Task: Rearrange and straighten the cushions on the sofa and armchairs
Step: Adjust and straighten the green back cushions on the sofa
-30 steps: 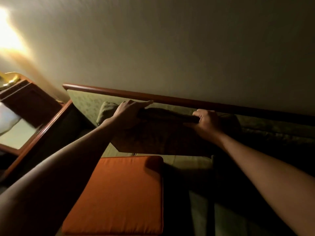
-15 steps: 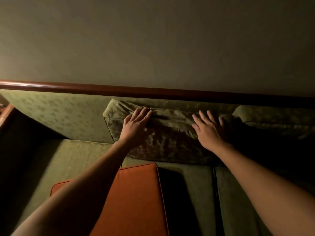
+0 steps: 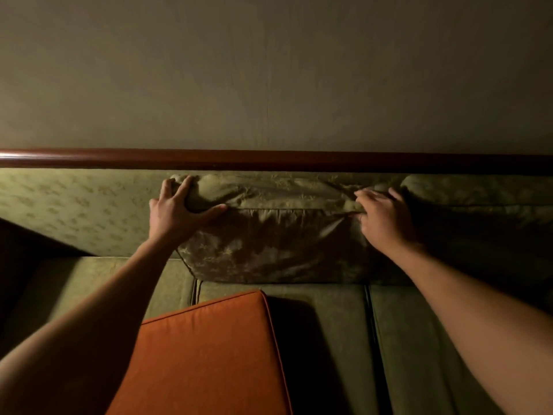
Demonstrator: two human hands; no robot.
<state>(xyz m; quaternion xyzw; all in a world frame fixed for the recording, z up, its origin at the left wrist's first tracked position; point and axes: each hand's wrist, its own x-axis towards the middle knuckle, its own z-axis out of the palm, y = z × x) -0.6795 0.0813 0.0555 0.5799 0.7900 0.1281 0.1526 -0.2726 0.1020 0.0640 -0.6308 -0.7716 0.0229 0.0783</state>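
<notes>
A green patterned back cushion stands upright against the sofa backrest, in the middle of the view. My left hand grips its upper left corner, fingers over the top and thumb spread along the front seam. My right hand holds its upper right corner, the fingers curled into the fabric; motion blur hides the fingertips. An orange flat cushion lies on the green seat below, near my left forearm.
A second green back cushion leans on the backrest right beside the first. A dark wooden rail tops the backrest below a plain wall. The left end of the seat lies in deep shadow.
My hands went from lying flat on the cushion's face to gripping its two top corners, farther apart. The view has shifted right and closer to the backrest.
</notes>
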